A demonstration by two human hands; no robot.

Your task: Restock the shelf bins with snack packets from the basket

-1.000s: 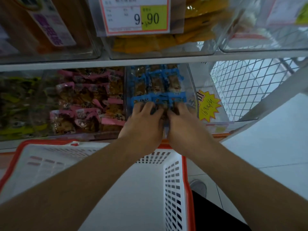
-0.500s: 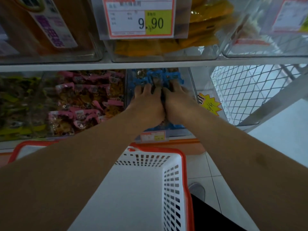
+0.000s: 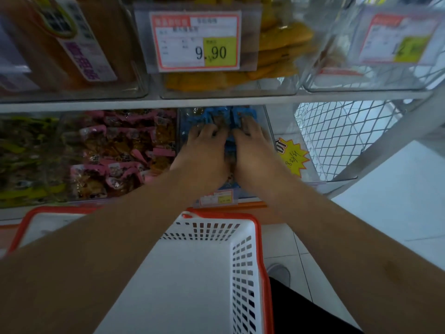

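Presently, centre frame: left hand (image 3: 204,150) and right hand (image 3: 254,147) side by side, palms down, fingers resting spread on blue snack packets (image 3: 220,115) inside a clear shelf bin (image 3: 267,121), neither grip closed around any; white, orange-rimmed basket (image 3: 243,259) below.
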